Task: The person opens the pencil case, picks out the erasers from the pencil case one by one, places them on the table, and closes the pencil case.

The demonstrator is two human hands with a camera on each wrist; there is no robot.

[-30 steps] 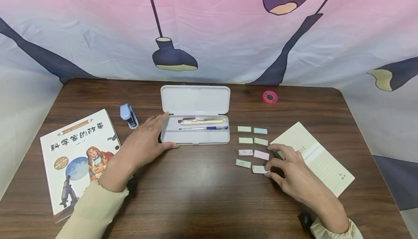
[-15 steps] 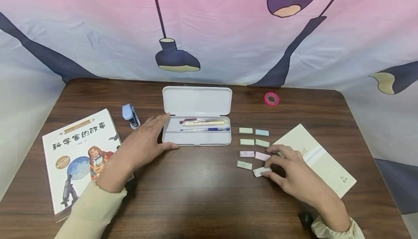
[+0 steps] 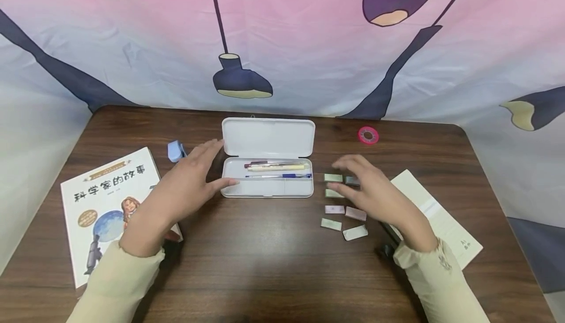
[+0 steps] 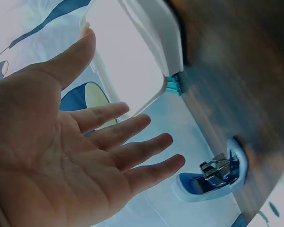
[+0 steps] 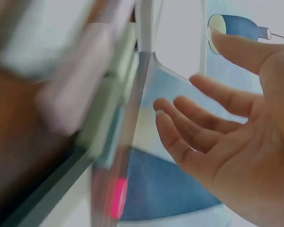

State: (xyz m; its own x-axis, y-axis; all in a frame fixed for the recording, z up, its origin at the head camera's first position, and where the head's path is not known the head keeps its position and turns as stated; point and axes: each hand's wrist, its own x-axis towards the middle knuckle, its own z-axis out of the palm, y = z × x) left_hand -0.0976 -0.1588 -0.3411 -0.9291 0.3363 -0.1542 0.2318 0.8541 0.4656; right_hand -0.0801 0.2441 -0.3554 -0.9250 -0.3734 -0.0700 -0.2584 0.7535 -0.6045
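Note:
A white pencil case point(image 3: 253, 188) lies with its lid raised, several pens point(image 3: 278, 167) inside. My left hand point(image 3: 187, 183) is at its left side, fingers spread and palm bare in the left wrist view. Right of the case, several small pastel blocks, which look like erasers, sit in two columns; the white block point(image 3: 355, 233) at the near end lies askew. Over the far blocks hovers my right hand point(image 3: 371, 190), partly covering a green block point(image 3: 333, 193) and a blue one. In the right wrist view its fingers are relaxed with nothing in them.
A blue stapler point(image 3: 176, 151) stands behind my left hand, with an illustrated book point(image 3: 106, 205) at the left. A cream notebook point(image 3: 450, 220) lies under and beyond my right forearm. A pink tape roll point(image 3: 368, 135) is near the table's back edge, before a printed cloth.
My right hand has let go of the white block, leaving it turned askew, and moved up and left over the far blocks. My left hand has shifted slightly left, fingers opening from the case.

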